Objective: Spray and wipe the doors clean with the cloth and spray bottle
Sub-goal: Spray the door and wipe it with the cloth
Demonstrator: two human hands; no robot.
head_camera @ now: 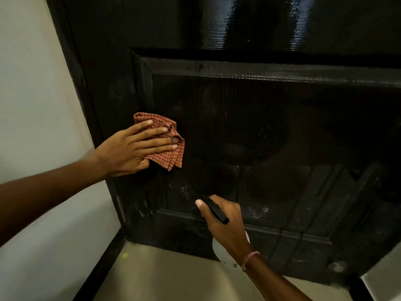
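Observation:
A glossy black panelled door [249, 127] fills most of the view. My left hand [130, 148] presses a folded red-checked cloth [169, 155] flat against the left edge of the door's recessed panel, fingers straight. Lower down, my right hand [225, 224] grips a spray bottle [214, 210]. Its black head points at the lower left part of the door, and its white body [219, 250] shows below my wrist. Pale wet streaks mark the door near the nozzle.
A white wall [32, 94] runs along the left of the black door frame [86, 105]. Beige floor [173, 276] lies below the door. A small round door stop [336, 266] sits low on the right. Another pale wall edge [386, 276] shows at bottom right.

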